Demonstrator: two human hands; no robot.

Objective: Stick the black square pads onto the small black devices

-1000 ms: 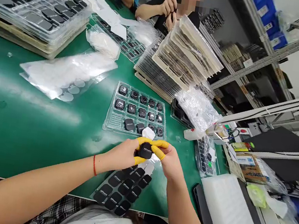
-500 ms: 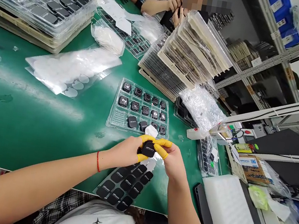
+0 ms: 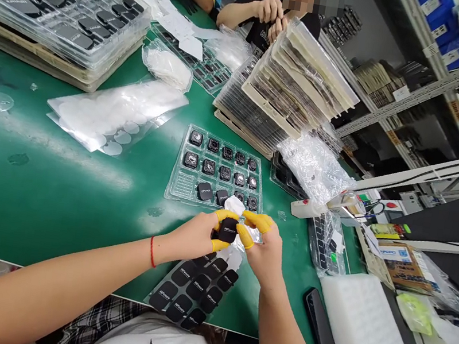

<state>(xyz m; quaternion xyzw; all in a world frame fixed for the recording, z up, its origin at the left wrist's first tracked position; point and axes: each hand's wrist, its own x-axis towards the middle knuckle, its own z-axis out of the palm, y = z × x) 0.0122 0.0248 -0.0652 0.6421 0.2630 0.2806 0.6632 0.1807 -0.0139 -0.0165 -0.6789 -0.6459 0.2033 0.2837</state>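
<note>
Presently, the left hand grasps a black square piece between yellow-covered fingers, its lettered face toward the camera. The right hand holds its covered thumb at the piece's right edge; whether it grips cannot be told. Just beyond both hands, a clear tray on the green desk carries rows of black watch-like units. Nearer the body than the hands lies a sheet of lettered labels. Well right of the right hand: a white foam block.
</note>
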